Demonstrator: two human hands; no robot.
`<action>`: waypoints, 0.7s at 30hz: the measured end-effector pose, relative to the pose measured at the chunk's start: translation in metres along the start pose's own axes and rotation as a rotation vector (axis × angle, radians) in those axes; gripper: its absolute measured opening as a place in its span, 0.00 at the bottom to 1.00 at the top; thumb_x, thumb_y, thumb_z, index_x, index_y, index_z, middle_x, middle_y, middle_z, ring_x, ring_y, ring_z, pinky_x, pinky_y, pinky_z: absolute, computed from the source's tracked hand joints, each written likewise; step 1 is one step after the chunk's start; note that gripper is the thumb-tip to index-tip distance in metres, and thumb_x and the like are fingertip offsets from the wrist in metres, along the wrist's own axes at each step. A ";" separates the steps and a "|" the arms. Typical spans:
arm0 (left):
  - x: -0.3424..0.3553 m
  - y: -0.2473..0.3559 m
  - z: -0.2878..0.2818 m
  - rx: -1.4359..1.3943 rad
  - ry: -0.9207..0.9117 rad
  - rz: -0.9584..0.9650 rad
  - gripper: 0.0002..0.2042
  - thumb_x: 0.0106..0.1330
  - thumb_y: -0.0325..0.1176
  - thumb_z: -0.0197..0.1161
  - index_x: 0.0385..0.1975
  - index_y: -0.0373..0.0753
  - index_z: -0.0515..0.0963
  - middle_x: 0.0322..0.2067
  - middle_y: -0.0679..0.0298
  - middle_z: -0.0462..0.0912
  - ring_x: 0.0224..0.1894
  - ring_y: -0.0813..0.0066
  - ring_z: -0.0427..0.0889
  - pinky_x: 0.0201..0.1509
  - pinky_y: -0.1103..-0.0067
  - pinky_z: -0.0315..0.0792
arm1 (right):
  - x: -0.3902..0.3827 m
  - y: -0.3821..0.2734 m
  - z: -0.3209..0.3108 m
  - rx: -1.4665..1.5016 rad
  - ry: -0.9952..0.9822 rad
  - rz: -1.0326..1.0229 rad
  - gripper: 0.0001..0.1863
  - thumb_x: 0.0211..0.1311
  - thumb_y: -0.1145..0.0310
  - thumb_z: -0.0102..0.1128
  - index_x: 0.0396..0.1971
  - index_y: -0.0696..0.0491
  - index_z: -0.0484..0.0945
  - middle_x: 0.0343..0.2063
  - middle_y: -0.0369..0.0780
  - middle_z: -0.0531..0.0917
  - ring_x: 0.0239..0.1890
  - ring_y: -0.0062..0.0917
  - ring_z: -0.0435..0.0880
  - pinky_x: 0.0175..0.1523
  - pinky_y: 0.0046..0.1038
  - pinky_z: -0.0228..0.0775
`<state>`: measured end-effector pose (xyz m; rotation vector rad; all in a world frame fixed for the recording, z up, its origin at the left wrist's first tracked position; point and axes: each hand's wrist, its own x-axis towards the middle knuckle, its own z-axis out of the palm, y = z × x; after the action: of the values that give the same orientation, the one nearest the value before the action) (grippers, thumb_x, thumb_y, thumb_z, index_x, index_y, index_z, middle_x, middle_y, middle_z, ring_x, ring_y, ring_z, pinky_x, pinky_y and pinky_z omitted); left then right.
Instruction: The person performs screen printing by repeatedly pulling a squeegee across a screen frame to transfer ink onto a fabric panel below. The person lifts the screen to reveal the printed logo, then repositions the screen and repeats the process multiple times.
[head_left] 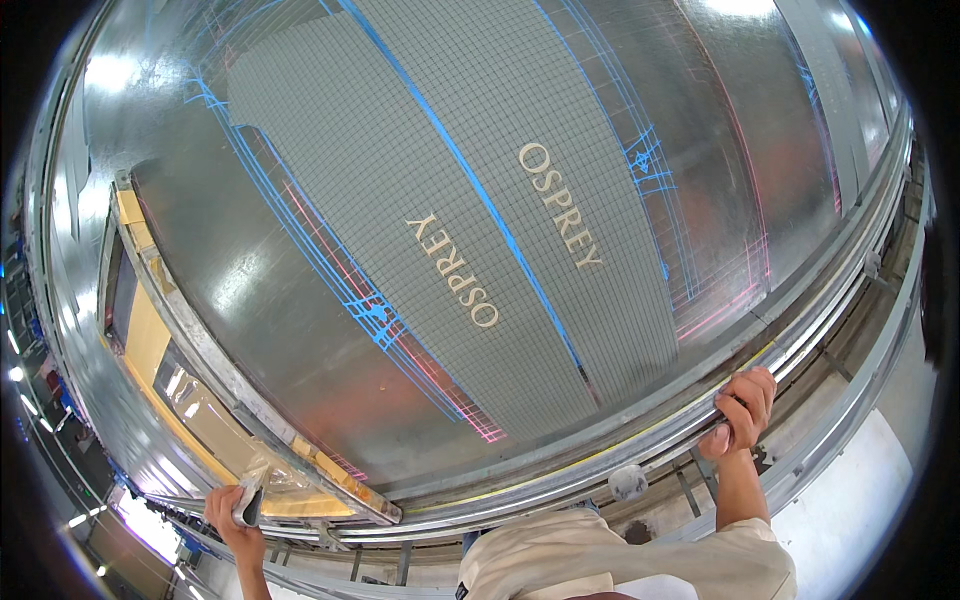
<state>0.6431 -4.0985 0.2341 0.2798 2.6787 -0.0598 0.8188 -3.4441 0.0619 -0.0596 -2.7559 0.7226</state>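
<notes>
My left hand (230, 510) grips a curved silvery metal piece (247, 508) at the near end of a framed screen (180, 300), with yellowish panels and metal edging, lying at the left of the long table. My right hand (740, 410) is closed on the metal rail (630, 450) along the table's near edge. Two gridded grey fabric panels (620, 330) lie lengthwise on the table, separated by a blue line and bearing pale printed lettering.
The dark shiny tabletop (720, 200) carries blue and pink marking lines around the panels. A round metal fitting (628, 482) sits on the near rail. Further grey strips (830, 100) lie at the right. Ceiling lights show at the far left rim.
</notes>
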 end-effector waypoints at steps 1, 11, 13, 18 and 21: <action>0.001 0.001 -0.001 -0.006 -0.002 -0.001 0.13 0.56 0.29 0.64 0.42 0.37 0.76 0.41 0.56 0.81 0.51 0.53 0.75 0.61 0.64 0.60 | -0.002 0.000 -0.001 0.005 0.005 0.001 0.15 0.57 0.56 0.51 0.29 0.52 0.78 0.27 0.42 0.79 0.31 0.38 0.78 0.45 0.46 0.71; -0.002 0.002 0.001 0.004 -0.011 -0.039 0.12 0.57 0.29 0.65 0.40 0.38 0.74 0.41 0.57 0.80 0.50 0.55 0.75 0.60 0.65 0.59 | -0.007 0.004 -0.002 -0.020 -0.027 -0.014 0.16 0.60 0.52 0.49 0.30 0.49 0.77 0.28 0.40 0.79 0.32 0.37 0.79 0.46 0.45 0.71; -0.003 0.002 0.001 0.006 -0.007 -0.030 0.12 0.57 0.28 0.66 0.40 0.39 0.74 0.41 0.57 0.80 0.50 0.55 0.75 0.60 0.65 0.59 | -0.006 0.004 -0.003 -0.020 -0.038 -0.014 0.16 0.60 0.52 0.49 0.30 0.49 0.77 0.28 0.40 0.80 0.32 0.37 0.79 0.46 0.45 0.71; -0.004 0.004 0.000 0.012 0.008 -0.039 0.13 0.56 0.27 0.66 0.40 0.38 0.74 0.41 0.57 0.79 0.49 0.56 0.75 0.58 0.66 0.58 | -0.004 0.002 -0.005 -0.022 -0.056 -0.006 0.15 0.59 0.52 0.50 0.30 0.49 0.77 0.28 0.40 0.79 0.34 0.37 0.79 0.46 0.46 0.71; -0.003 0.005 0.000 -0.012 0.002 -0.043 0.13 0.56 0.26 0.66 0.40 0.38 0.74 0.41 0.58 0.79 0.49 0.55 0.75 0.59 0.66 0.58 | -0.005 0.002 -0.007 -0.021 -0.064 -0.009 0.15 0.58 0.53 0.50 0.29 0.49 0.77 0.28 0.40 0.79 0.34 0.38 0.79 0.46 0.47 0.71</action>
<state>0.6462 -4.0946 0.2355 0.2191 2.6866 -0.0570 0.8257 -3.4398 0.0650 -0.0296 -2.8227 0.7057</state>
